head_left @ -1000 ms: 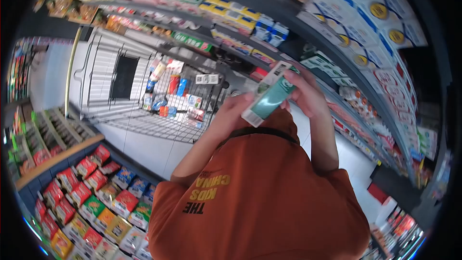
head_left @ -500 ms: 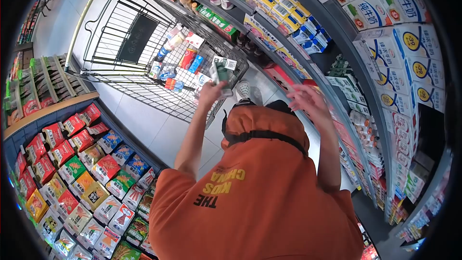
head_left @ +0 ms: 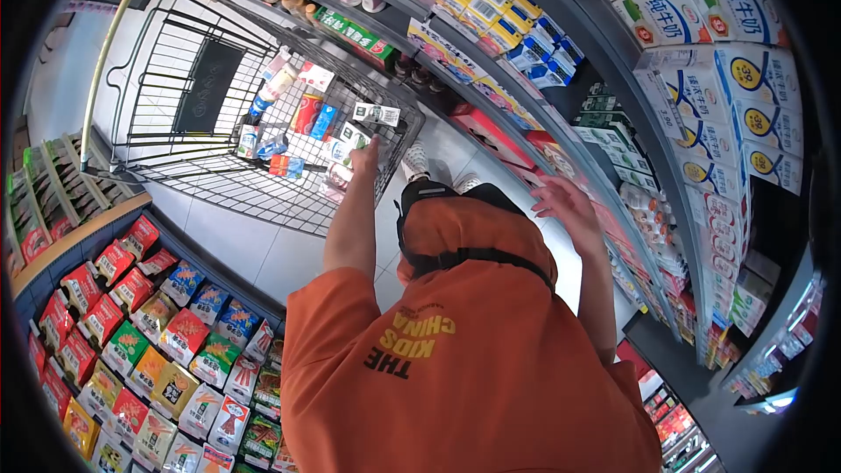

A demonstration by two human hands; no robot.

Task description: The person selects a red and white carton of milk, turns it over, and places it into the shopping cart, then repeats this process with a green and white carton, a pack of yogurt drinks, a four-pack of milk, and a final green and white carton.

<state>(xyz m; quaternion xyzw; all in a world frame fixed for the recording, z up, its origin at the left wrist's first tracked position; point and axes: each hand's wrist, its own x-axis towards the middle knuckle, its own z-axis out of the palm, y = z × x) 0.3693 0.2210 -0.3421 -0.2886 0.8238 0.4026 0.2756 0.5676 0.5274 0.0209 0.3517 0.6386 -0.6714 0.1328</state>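
A black wire shopping cart (head_left: 144,138) stands at the upper left with several packages inside, among them a red package (head_left: 307,114) and a blue one (head_left: 323,122). My left hand (head_left: 364,158) reaches over the near side of the cart, its fingers closed on a green-and-white carton (head_left: 355,135) low in the basket; the fingertips are partly hidden. Beside it lies a white package with a barcode (head_left: 385,115). My right hand (head_left: 563,208) hangs in front of the shelf on the right, fingers apart and loosely bent, holding nothing.
Shelves of milk cartons (head_left: 692,96) and yellow boxes (head_left: 482,4) rise along the right. Packaged snacks (head_left: 131,342) fill a low display at the lower left. My feet (head_left: 416,160) are on the tiled floor between the cart and the shelf.
My left hand has moved left and down into the cart with the green-and-white carton. My right hand has shifted slightly lower in view. The whole view has shifted, with the cart now farther left.
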